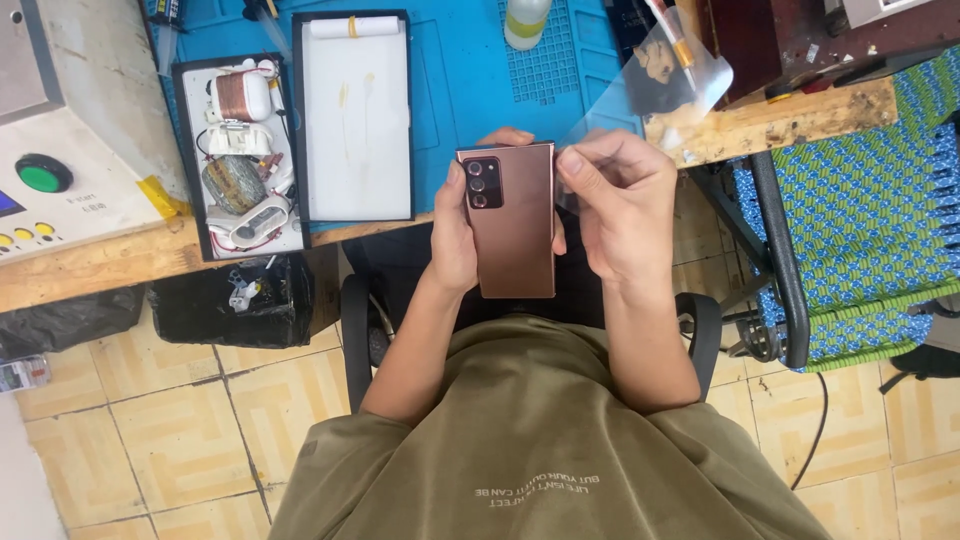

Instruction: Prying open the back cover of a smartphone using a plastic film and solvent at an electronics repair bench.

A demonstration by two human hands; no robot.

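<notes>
My left hand (452,235) grips a bronze phone (515,235) by its left edge, back side up, with the dark camera block at its upper left. The fingers of my right hand (618,205) pinch a clear plastic film (655,85) at the phone's upper right corner. The film stretches up and to the right over the wooden table edge (790,115). Both hands hover just in front of the blue work mat (460,90).
An open black box with a white insert (355,120) and a box of small parts (240,150) lie on the mat's left. A grey machine with a green button (45,172) stands far left. A bottle (525,22) sits behind. A black bin (235,300) hangs below, and a green woven chair (850,220) is at right.
</notes>
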